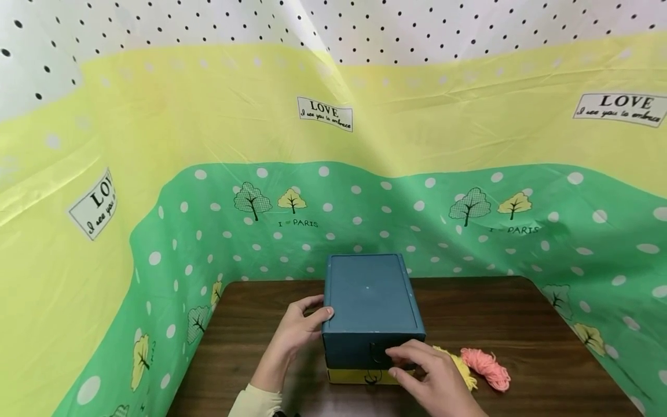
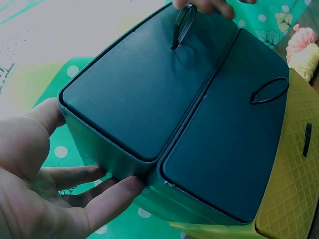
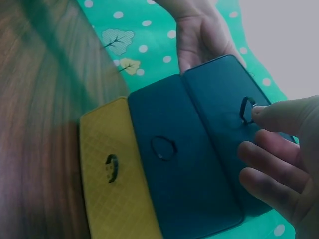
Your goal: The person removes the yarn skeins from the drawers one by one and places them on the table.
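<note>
A blue drawer box (image 1: 367, 292) stands over a yellow drawer (image 1: 351, 376) with a quilted front. Black loops hang as pulls on the drawer fronts. My left hand (image 1: 299, 324) rests against the box's left side, thumb by the top edge and fingers stretched along the side wall. In the right wrist view, the right hand (image 3: 284, 154) is at the upper blue drawer (image 3: 232, 119), its thumb tip right at the upper loop (image 3: 246, 110). The other fingers lie apart from each other in front of that drawer. Both blue drawers look closed.
On the brown wooden table (image 1: 552, 341), a pink yarn skein (image 1: 487, 369) and a yellow yarn skein (image 1: 462, 368) lie right of the box, the yellow one partly behind the right hand. A green and yellow printed curtain (image 1: 365, 200) hangs around the table's back and sides.
</note>
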The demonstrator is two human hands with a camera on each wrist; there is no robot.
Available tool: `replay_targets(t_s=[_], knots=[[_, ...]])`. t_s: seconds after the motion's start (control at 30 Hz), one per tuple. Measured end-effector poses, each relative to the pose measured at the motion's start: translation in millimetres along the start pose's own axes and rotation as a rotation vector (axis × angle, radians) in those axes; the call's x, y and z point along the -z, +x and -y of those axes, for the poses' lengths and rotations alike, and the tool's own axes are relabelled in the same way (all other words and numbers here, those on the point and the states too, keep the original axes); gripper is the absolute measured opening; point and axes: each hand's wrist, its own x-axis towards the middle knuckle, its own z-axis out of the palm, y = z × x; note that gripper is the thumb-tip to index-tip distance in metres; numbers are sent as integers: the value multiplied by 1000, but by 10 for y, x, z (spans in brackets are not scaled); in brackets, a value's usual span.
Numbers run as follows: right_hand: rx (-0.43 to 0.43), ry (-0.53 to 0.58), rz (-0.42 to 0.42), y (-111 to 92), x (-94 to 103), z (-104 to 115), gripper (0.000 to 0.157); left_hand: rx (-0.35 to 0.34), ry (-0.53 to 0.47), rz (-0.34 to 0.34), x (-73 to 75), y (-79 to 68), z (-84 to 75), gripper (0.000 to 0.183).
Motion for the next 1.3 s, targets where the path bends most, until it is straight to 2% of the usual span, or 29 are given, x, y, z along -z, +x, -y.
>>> replay_targets(t_s=[0.33, 0.63, 0.87, 1.0, 1.3], knots=[[-65, 47, 137, -41, -77, -176, 25, -5, -1, 5, 4, -5, -9, 70], [-23, 116, 248, -68, -188, -374, 28, -3, 14, 3, 11, -23, 6, 71], [-99, 127, 321, -64, -241, -501, 33, -8, 19, 3, 15, -9, 12, 71], [-146, 116, 357, -76, -271, -551, 37, -8, 17, 5, 18, -4, 15, 72], [-117, 78, 374, -70, -375, -612, 34, -7, 23, 4, 24, 6, 18, 72]])
